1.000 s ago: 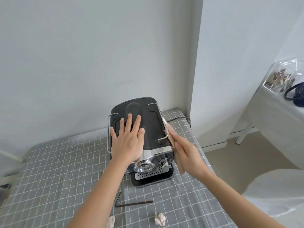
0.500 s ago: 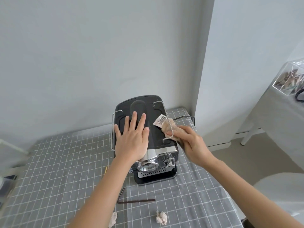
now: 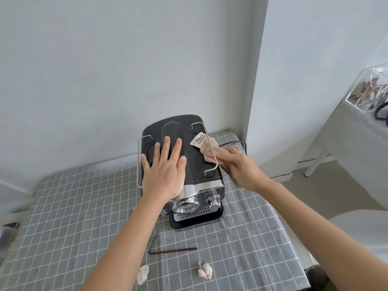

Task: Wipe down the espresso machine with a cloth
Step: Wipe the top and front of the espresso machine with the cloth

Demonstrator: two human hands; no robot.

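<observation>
A black espresso machine (image 3: 195, 164) with a chrome front and two wire rails on its top stands on a table with a grey checked cloth (image 3: 73, 217). My left hand (image 3: 165, 169) lies flat on the machine's top with its fingers spread. My right hand (image 3: 237, 164) grips a beige cloth (image 3: 206, 148) with a white label and holds it against the top's right edge, by the right wire rail. The machine's right side is hidden behind this hand.
A dark L-shaped hex key (image 3: 168, 248) and two crumpled paper wads (image 3: 205, 269) (image 3: 142, 274) lie in front of the machine. The machine's power cord (image 3: 235, 142) runs right toward the wall corner. A second covered table with a clear box (image 3: 369, 91) stands at right.
My right hand brought the cloth up from the machine's right side onto the right edge of its top. The left hand stayed flat on top.
</observation>
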